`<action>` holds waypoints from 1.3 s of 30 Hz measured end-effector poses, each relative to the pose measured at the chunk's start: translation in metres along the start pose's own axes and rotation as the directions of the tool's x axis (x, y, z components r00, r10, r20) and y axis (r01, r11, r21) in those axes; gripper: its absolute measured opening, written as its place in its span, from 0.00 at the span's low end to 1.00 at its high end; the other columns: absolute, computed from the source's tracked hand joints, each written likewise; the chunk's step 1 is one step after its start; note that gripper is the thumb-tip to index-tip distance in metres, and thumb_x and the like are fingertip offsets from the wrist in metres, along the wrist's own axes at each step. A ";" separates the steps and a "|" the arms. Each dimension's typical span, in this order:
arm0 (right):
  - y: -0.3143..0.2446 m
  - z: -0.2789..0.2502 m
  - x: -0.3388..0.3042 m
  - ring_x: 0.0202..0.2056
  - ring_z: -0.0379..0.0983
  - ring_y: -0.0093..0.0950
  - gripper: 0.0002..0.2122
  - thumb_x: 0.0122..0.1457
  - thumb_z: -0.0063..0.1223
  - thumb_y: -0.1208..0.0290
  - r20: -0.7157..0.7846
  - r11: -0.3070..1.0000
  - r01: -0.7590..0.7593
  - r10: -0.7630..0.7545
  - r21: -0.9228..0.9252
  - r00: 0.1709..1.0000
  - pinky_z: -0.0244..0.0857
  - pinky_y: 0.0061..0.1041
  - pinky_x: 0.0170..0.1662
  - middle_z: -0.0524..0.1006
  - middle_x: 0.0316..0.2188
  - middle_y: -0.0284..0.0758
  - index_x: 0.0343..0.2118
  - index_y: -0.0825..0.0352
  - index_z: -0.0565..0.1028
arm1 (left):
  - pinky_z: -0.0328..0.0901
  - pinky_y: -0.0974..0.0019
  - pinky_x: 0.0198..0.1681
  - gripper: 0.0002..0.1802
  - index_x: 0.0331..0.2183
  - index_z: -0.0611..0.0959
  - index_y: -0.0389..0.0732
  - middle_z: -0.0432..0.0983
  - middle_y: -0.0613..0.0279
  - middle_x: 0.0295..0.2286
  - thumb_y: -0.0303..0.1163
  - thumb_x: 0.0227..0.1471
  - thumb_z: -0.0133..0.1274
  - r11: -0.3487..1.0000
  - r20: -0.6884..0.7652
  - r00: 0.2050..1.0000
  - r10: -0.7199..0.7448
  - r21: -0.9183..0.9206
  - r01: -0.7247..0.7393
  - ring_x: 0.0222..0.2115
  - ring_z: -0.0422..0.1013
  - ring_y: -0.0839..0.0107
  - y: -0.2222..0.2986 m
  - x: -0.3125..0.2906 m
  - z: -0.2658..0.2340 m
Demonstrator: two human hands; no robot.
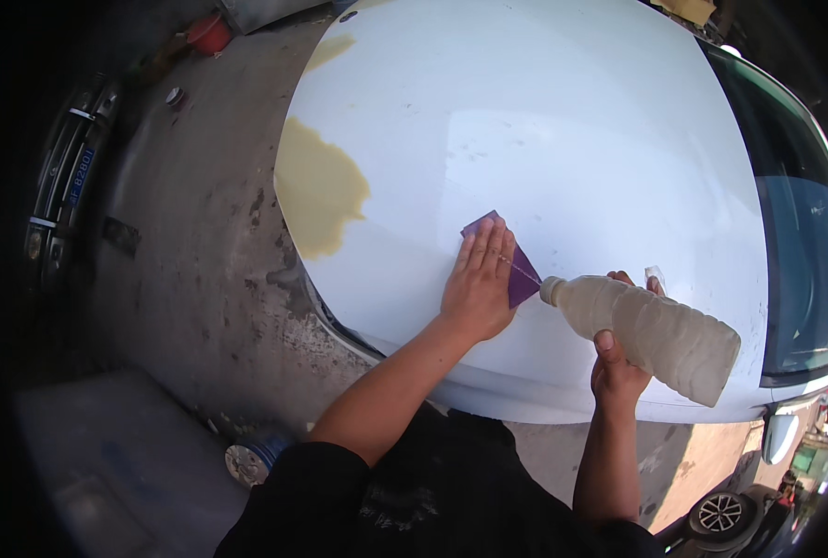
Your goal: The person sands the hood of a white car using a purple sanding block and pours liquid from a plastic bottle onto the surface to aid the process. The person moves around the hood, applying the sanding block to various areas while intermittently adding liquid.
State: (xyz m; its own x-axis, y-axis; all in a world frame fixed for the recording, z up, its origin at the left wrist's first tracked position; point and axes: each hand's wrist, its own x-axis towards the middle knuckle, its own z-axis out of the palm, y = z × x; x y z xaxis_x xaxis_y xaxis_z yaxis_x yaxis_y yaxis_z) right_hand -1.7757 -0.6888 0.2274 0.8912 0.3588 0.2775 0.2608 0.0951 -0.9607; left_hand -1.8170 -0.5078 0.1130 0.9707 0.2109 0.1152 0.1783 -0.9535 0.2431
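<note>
My left hand [479, 286] lies flat with its fingers together, holding a purple sheet of sandpaper [523, 279] against the white car hood [572, 121]. Corners of the sheet stick out past the fingers and the palm's right side. My right hand [621, 372] is closed round a clear plastic bottle [651, 335] of cloudy liquid, tilted with its neck toward the left hand. A thin stream runs from the neck onto the sandpaper and the left fingers. The left thumb is hidden.
Tan filler patches [319, 191] mark the hood's left edge. The dark windshield [800, 251] bounds it on the right. A side mirror [780, 437] juts out at lower right. On the floor at left stand a red bucket [210, 34] and a small can [175, 97].
</note>
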 end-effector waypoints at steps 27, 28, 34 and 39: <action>-0.008 -0.024 -0.015 0.55 0.66 0.39 0.47 0.49 0.70 0.61 0.075 0.999 -0.025 0.027 -0.033 0.997 0.63 0.41 0.57 0.69 0.54 0.48 0.65 0.69 0.48 | 0.40 0.52 0.68 0.44 0.62 0.57 0.29 0.48 0.42 0.64 0.42 0.53 0.55 0.965 -0.205 0.944 -0.259 -0.088 0.245 0.66 0.45 0.50 -0.076 0.006 -0.016; -0.009 -0.024 -0.020 0.55 0.66 0.39 0.47 0.49 0.70 0.61 0.079 0.998 -0.049 0.051 -0.030 0.996 0.63 0.41 0.57 0.69 0.54 0.48 0.65 0.69 0.48 | 0.40 0.52 0.68 0.44 0.62 0.57 0.29 0.48 0.42 0.64 0.42 0.54 0.54 0.956 -0.189 0.938 -0.290 -0.092 0.278 0.66 0.45 0.50 -0.068 0.006 -0.017; -0.011 -0.026 -0.014 0.55 0.66 0.39 0.48 0.48 0.71 0.61 0.054 0.998 -0.052 0.053 -0.036 0.997 0.62 0.41 0.58 0.69 0.55 0.48 0.65 0.69 0.48 | 0.37 0.52 0.69 0.42 0.63 0.56 0.32 0.45 0.44 0.65 0.48 0.57 0.49 0.984 -0.047 0.985 -0.163 -0.077 0.160 0.67 0.41 0.53 -0.038 -0.034 -0.019; -0.005 -0.021 -0.012 0.56 0.66 0.39 0.51 0.45 0.73 0.58 0.057 0.999 -0.019 0.016 0.049 0.998 0.62 0.42 0.58 0.68 0.56 0.48 0.66 0.68 0.47 | 0.34 0.53 0.69 0.41 0.63 0.55 0.29 0.43 0.42 0.65 0.51 0.62 0.40 0.971 -0.160 0.958 -0.236 -0.069 0.227 0.67 0.38 0.52 -0.083 0.022 -0.012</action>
State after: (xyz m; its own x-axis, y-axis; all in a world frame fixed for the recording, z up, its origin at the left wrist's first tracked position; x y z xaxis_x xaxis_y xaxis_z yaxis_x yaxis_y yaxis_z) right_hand -1.7793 -0.7132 0.2288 0.8726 0.4129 0.2608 0.2250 0.1341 -0.9651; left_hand -1.8125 -0.4212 0.1067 0.8624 0.4616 0.2077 0.3827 -0.8632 0.3292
